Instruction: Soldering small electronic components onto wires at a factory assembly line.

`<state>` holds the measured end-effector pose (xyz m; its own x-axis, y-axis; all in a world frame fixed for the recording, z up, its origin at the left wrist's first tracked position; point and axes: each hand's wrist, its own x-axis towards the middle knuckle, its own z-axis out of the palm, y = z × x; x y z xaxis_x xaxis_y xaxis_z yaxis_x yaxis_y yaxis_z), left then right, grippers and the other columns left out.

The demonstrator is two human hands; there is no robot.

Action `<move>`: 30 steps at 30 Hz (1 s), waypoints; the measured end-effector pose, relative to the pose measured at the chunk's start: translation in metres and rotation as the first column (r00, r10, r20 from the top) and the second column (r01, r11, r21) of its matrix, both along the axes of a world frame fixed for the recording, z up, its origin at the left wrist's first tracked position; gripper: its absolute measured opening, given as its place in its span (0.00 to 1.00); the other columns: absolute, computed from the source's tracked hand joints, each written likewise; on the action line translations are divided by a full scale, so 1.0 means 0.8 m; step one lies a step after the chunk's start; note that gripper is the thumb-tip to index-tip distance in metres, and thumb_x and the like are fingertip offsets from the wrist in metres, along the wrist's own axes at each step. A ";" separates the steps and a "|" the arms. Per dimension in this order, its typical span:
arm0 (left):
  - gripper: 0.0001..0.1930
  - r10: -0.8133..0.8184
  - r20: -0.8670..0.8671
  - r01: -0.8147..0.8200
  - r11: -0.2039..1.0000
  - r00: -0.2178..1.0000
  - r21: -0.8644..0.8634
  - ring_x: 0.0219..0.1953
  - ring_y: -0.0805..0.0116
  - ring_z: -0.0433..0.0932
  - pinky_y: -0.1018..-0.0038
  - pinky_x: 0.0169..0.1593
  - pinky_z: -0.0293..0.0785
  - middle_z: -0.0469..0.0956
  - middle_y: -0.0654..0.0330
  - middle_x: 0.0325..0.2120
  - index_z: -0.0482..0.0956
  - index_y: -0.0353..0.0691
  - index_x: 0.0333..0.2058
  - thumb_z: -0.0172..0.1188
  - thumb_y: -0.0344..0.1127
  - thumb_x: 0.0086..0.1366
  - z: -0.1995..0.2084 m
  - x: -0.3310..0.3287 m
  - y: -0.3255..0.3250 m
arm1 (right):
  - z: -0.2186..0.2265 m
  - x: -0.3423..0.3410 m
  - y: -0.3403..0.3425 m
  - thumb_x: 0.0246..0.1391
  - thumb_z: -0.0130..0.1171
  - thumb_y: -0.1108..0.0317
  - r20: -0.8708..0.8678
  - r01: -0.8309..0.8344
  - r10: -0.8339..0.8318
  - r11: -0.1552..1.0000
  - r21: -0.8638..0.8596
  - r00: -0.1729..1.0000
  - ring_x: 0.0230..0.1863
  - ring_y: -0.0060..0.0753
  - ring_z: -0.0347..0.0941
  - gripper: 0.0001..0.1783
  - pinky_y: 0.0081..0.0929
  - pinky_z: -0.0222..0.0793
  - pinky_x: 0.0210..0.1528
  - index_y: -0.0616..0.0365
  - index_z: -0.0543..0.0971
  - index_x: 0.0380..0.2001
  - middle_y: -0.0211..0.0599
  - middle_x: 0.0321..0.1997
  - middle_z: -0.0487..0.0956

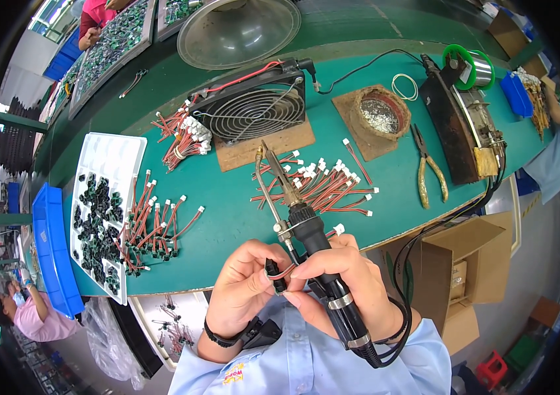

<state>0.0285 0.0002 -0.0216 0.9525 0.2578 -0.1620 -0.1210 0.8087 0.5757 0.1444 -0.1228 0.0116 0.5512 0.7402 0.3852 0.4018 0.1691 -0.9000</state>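
My left hand (240,289) pinches a small black component (273,271) between thumb and fingers in front of my chest. A short reddish wire (284,272) runs from the component toward my right fingertips. My right hand (359,283) is closed around a black soldering iron (309,227) with a metal solder-feed tube alongside, its tip pointing up and away. A white connector (339,229) sticks out beyond my right fingers. Past the iron tip lies a pile of red-and-black wire leads (336,187) with white plugs. How the wire joins the component is hidden by my fingers.
Left, a white tray (112,148) holds black components beside wired pieces (155,227) and a blue bin (53,243). Behind are a fan (253,105), a round solder-dross pot (382,112), pliers (430,171) and a soldering station (451,125). A cardboard box (484,257) stands right.
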 end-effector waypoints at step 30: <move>0.11 0.034 -0.083 -0.025 0.995 0.996 0.100 0.37 0.70 0.71 0.77 0.40 0.66 0.72 0.57 0.34 0.69 0.35 0.38 0.58 0.34 0.60 0.003 -0.002 -0.003 | 0.002 0.005 -0.003 0.35 0.67 0.79 0.038 -0.008 0.008 1.000 -0.013 0.999 0.25 0.23 0.72 0.22 0.22 0.56 0.35 0.54 0.71 0.36 0.26 0.29 0.78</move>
